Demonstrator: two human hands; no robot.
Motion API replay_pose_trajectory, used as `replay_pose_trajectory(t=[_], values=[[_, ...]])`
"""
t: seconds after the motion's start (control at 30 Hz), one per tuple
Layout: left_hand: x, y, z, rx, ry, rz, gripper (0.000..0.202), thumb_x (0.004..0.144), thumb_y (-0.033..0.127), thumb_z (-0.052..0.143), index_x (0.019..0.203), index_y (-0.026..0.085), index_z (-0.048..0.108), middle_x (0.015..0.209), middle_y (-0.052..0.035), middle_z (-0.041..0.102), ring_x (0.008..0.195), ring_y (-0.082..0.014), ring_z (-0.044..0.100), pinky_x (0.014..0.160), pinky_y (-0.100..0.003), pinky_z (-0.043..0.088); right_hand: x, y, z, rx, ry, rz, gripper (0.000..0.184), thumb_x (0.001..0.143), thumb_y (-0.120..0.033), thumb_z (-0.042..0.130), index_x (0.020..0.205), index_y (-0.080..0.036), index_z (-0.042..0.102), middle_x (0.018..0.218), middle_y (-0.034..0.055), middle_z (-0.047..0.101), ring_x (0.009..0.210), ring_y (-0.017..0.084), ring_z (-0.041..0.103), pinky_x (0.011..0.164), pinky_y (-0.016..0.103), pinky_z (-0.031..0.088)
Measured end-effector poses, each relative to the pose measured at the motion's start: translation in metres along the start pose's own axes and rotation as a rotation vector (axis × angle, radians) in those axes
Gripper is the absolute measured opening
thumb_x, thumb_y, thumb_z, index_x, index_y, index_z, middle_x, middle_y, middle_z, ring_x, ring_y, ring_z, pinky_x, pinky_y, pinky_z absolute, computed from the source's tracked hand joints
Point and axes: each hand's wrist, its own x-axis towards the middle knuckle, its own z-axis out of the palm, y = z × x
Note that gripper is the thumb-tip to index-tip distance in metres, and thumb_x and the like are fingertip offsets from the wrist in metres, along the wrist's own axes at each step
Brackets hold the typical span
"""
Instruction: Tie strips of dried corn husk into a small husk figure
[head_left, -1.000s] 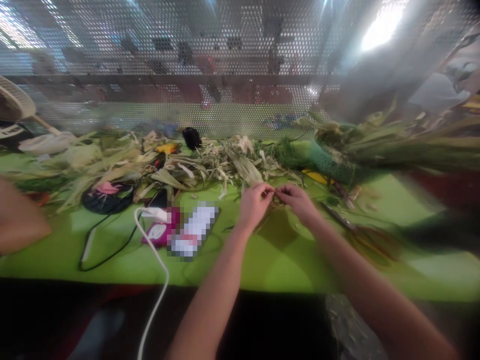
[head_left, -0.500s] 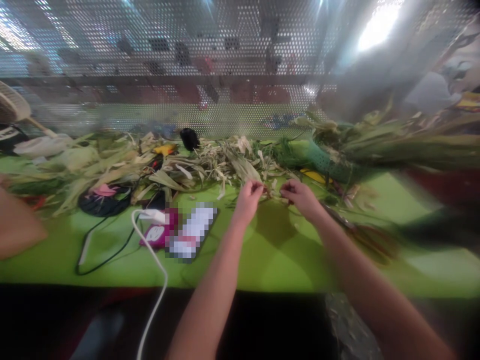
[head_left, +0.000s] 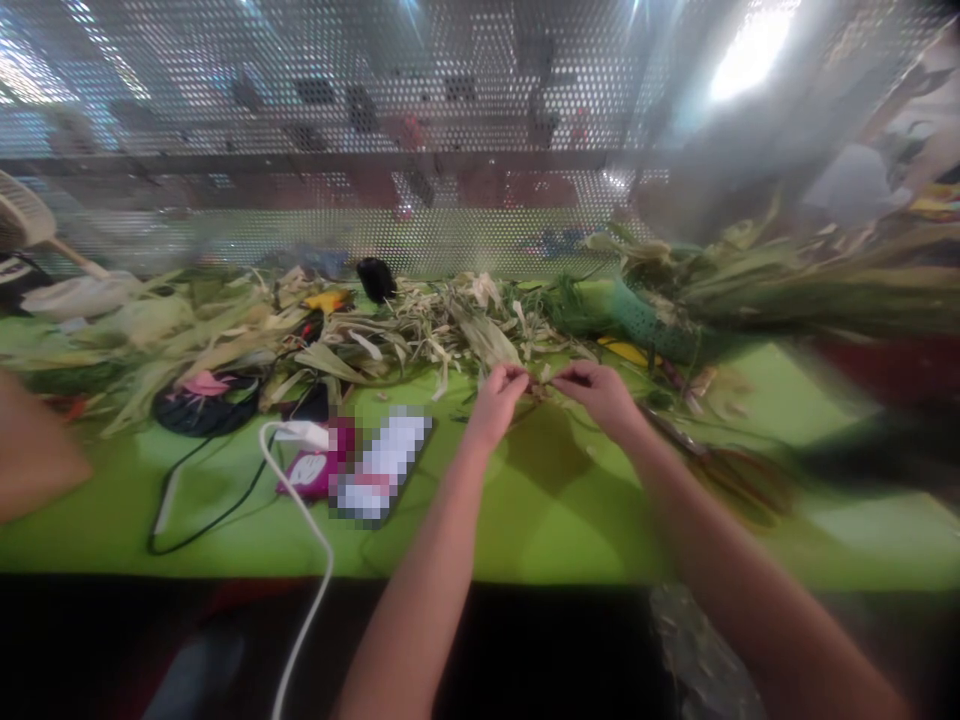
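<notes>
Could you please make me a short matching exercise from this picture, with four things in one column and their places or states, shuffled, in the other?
Column one:
1. pink piece
2. white cable
3. pale leaf heap
4. left hand

Column two:
A. spread along the far side of the green table
B. fingers drawn together, facing the right hand
C. on top of a round black object
D. hanging down past the near edge of the table

Right pairs: 1-C, 2-D, 3-A, 4-B.
</notes>
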Motion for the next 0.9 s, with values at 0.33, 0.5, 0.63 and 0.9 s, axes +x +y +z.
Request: replay_pose_trajectory(t=[0.33, 0.5, 0.63, 0.9], values=[[-0.007, 0.011, 0.001, 0.24, -0.135, 0.022, 0.031, 0.08, 0.046, 0.065, 0.089, 0.016, 0.069, 0.087, -0.0037, 0.069, 0.083, -0.0181, 0.06, 0.079, -0.029, 0.043, -0.001, 0.004, 0.002, 0.022, -0.023, -0.054, 0.021, 0.075, -0.036, 0.068, 0.079, -0.016, 0.072, 0.071, 0.0021, 0.066, 0.068, 0.015, 0.056, 0.064, 0.028, 0.041], [-0.006, 0.006, 0.004, 0.125, -0.061, -0.015, 0.018, 0.078, 0.036, 0.064, 0.08, 0.017, 0.064, 0.074, 0.0005, 0.063, 0.072, -0.0133, 0.055, 0.07, -0.026, 0.04, -0.001, 0.003, 0.004, 0.035, 0.006, -0.037, 0.02, 0.074, -0.035, 0.069, 0.077, -0.016, 0.071, 0.07, 0.0018, 0.066, 0.067, 0.015, 0.054, 0.065, 0.028, 0.041], [-0.007, 0.007, 0.005, 0.051, -0.018, -0.055, 0.012, 0.075, 0.03, 0.062, 0.076, 0.018, 0.06, 0.065, 0.0038, 0.055, 0.063, -0.0106, 0.048, 0.061, -0.024, 0.035, -0.001, 0.003, 0.005, 0.038, 0.004, -0.011, 0.019, 0.073, -0.035, 0.068, 0.074, -0.016, 0.07, 0.068, 0.0008, 0.065, 0.066, 0.015, 0.053, 0.065, 0.028, 0.04], [-0.012, 0.014, 0.01, -0.02, 0.036, -0.027, 0.009, 0.071, 0.025, 0.062, 0.069, 0.017, 0.058, 0.058, 0.0049, 0.048, 0.057, -0.0086, 0.041, 0.058, -0.023, 0.031, 0.002, 0.004, 0.003, 0.085, 0.059, -0.002, 0.017, 0.07, -0.034, 0.069, 0.068, -0.017, 0.067, 0.064, -0.0016, 0.061, 0.065, 0.013, 0.051, 0.066, 0.027, 0.039]])
